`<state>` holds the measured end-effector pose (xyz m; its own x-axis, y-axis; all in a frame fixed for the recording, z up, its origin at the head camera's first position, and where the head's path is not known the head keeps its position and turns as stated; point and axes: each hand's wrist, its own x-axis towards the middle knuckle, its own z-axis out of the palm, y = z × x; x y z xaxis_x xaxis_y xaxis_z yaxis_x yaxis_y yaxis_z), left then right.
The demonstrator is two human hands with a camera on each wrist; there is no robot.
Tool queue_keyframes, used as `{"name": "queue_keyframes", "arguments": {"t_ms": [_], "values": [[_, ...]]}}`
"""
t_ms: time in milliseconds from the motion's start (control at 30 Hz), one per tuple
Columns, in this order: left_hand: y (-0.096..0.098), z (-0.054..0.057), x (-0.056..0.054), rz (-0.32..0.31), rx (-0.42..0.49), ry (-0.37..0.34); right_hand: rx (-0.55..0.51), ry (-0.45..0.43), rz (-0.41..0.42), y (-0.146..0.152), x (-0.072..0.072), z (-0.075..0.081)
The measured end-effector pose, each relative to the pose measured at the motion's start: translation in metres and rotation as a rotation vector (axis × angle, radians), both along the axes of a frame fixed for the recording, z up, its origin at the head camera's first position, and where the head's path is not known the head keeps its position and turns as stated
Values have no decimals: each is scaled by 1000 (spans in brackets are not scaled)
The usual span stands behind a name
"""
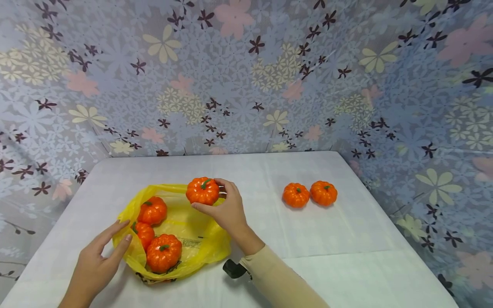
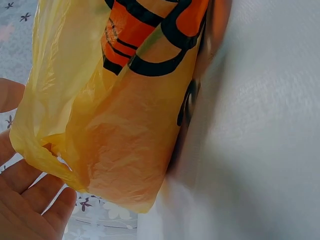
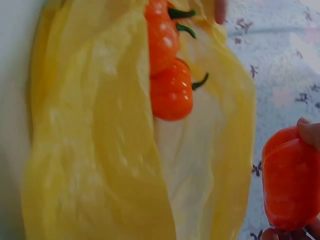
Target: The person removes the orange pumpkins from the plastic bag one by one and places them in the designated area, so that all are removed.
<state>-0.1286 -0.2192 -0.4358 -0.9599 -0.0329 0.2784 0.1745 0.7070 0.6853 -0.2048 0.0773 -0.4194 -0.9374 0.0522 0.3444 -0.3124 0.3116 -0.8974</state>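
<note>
A small orange pumpkin (image 1: 202, 191) with a green stem is held in my right hand (image 1: 228, 209), thumb at its near side and fingers behind it. It is over the back right part of a yellow plastic bag (image 1: 208, 246). Three more pumpkins lie in the bag's mouth: one at the back (image 1: 152, 210), one at the left (image 1: 144, 235) partly covered by the bag, and one in front (image 1: 164, 253). At the bag's left rim, my left hand (image 1: 94, 261) touches the plastic with thumb and fingers extended and apart. Black print (image 2: 155, 65) shows on the bag's side.
Two further pumpkins stand side by side on the right of the white-covered table (image 1: 331, 273), a left one (image 1: 296, 195) and a right one (image 1: 324, 193). A flower-patterned curtain (image 1: 239, 85) rises behind the table. Under my right wrist sits a black device (image 1: 234, 268).
</note>
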Motion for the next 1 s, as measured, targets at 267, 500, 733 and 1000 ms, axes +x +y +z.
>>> {"name": "queue_keyframes", "arguments": {"t_ms": [267, 500, 733, 1000], "values": [[-1, -1, 1, -2, 3, -18, -19, -25, -87, 25, -4, -4], [-2, -2, 1, -3, 0, -15, -26, -28, -175, 49, -7, -10], [-3, -2, 1, -9, 2, -19, -29, -52, -257, 70, -9, -19], [-2, -2, 1, -7, 6, -39, -64, -117, -342, 96, -10, -36]]}}
